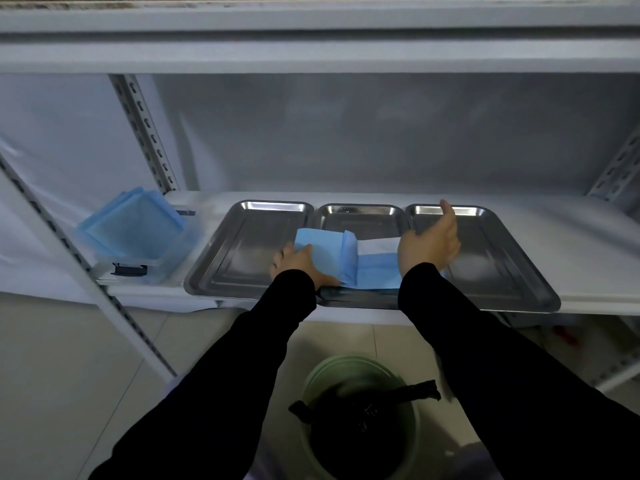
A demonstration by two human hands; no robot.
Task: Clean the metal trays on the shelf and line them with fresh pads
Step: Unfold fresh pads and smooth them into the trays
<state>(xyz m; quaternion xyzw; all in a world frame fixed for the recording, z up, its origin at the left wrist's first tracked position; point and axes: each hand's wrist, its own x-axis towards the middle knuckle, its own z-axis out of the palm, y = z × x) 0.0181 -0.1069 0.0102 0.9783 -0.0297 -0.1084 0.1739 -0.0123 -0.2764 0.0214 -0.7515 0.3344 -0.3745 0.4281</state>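
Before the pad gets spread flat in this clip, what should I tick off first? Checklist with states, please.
1. Blue pad fully unfolded: not ok, a fold stands up near its middle.
2. Pad sits inside the middle tray: not ok, its left end overlaps the left tray.
3. Left hand has the pad: ok, it grips the left end.
4. Right hand free: ok, open and holding nothing, above the near-left part of the right tray.
5. Trays clean and dry: cannot tell, glare on the metal.
6. Spare pads in the clear bin: ok.
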